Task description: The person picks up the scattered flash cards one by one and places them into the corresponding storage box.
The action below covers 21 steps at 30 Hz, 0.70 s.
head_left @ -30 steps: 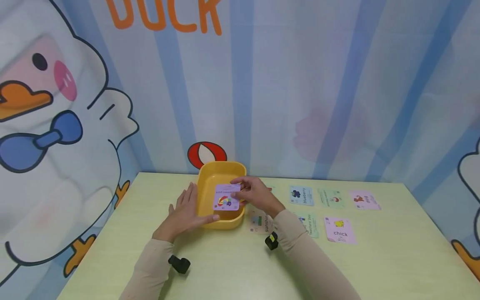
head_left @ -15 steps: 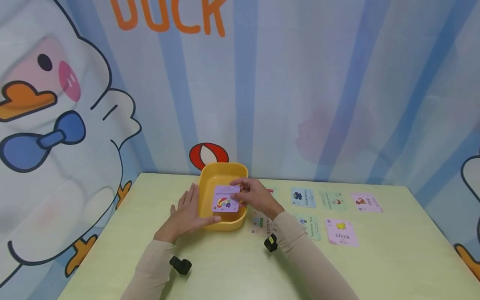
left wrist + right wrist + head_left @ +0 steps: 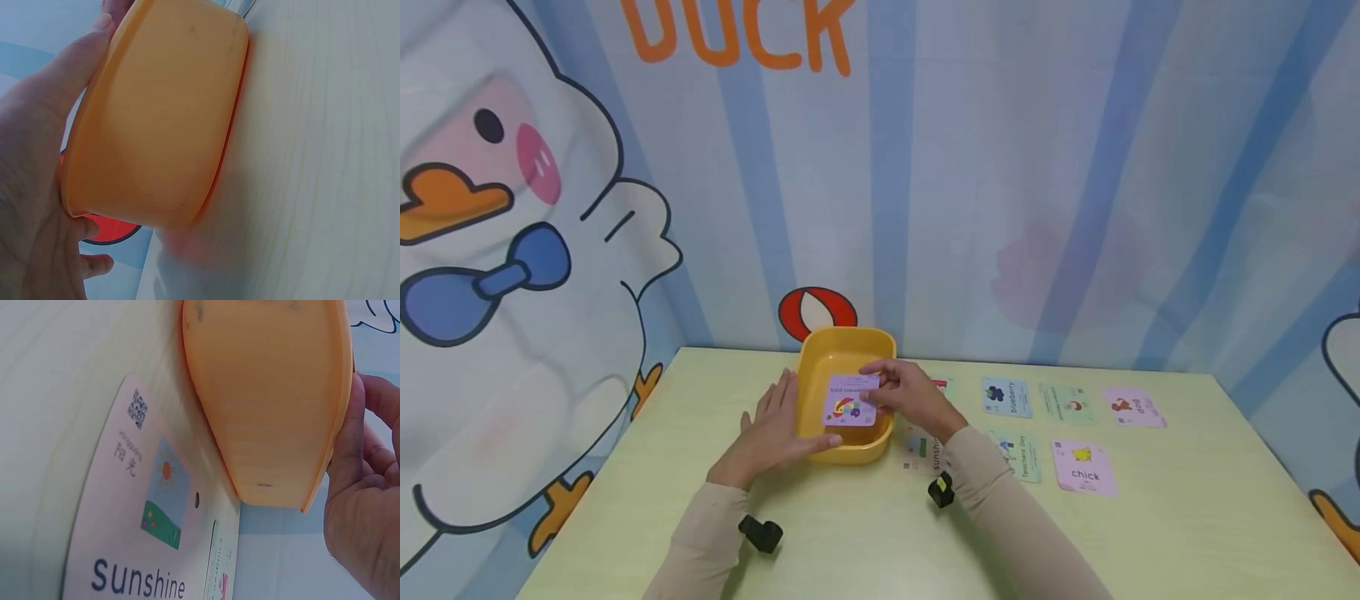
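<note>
My right hand (image 3: 917, 402) pinches the right edge of a purple picture card (image 3: 847, 408) over the yellow bin (image 3: 848, 455). The card shows a colourful drawing, and its lettering is upside down in the head view. Along the bin's left side lies my left hand (image 3: 762, 440), fingers straight and thumb stretched over the front rim. The left wrist view shows this hand (image 3: 37, 162) against the bin's rim, beside the orange-looking outer wall (image 3: 156, 119). In the right wrist view, my right hand (image 3: 362, 512) is at the opposite rim, and the bin (image 3: 275, 412) hides the purple card.
Right of the bin, several picture cards lie in two rows: a sunshine card (image 3: 921, 450), a blueberry card (image 3: 1007, 397), a dog card (image 3: 1135, 407), a chick card (image 3: 1084, 467) and green ones. My right arm covers some partly. A duck-print curtain (image 3: 970, 183) hangs behind the table (image 3: 850, 533).
The purple card has shifted very slightly left and toward me within the bin's outline. Both hands have stayed nearly still, while the head view has moved a little.
</note>
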Available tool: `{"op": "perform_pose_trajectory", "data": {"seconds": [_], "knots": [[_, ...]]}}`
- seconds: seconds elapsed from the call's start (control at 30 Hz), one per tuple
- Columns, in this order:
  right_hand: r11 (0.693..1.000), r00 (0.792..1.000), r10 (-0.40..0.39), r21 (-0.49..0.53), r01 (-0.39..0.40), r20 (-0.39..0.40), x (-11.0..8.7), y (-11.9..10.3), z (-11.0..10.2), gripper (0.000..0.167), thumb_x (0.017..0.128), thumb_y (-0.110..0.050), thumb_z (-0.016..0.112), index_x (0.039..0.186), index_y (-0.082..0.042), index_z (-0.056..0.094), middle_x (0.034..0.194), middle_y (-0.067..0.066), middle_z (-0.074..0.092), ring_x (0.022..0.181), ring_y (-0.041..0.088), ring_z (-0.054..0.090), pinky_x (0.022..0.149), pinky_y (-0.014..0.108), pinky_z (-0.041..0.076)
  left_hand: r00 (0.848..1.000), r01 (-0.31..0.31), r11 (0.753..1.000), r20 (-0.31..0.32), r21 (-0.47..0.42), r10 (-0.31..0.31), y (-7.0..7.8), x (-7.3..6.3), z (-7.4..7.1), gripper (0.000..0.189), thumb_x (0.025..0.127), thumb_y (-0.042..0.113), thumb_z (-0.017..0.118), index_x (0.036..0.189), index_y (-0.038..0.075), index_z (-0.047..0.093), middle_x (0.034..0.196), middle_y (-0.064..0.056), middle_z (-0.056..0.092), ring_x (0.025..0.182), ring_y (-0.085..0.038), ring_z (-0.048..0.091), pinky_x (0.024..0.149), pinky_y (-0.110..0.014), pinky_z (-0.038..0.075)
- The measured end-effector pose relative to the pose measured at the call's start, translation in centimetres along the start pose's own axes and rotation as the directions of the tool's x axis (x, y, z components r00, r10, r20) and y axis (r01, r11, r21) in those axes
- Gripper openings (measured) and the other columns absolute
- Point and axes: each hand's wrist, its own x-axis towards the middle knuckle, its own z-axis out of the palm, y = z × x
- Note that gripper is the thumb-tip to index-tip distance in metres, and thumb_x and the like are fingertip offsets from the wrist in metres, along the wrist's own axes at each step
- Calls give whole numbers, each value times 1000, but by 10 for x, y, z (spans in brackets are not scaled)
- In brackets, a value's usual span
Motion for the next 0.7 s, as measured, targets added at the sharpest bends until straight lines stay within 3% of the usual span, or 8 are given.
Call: {"op": "perform_pose_trajectory", "data": {"seconds": [0.2,0.43,0.7], "knots": [[999,1000,4,-36,-5,-15,-2,-1,1,40,93,-14,75,132,-11,64,105,10,65,85,20,66,84,38,61,1000,-2,1000,5,4,2,2,-2,-2,137,73,86,61,163,6,-3,171,-13,-5,155,-45,4,112,-81,3],[999,1000,12,-43,-12,-4,-5,-10,2,40,94,-6,71,133,-2,62,104,14,65,85,21,66,87,43,61,1000,-2,1000,10,0,2,3,-2,-3,137,72,87,60,163,6,-3,171,-14,-5,155,-45,4,112,-80,3],[999,1000,-5,-53,5,-4,-3,-3,1,41,93,-11,74,133,-7,63,105,11,66,86,20,65,83,35,61,1000,-6,1000,11,-6,6,3,-3,-3,138,72,87,60,163,5,-3,171,-14,-5,154,-45,4,112,-80,3]]}}
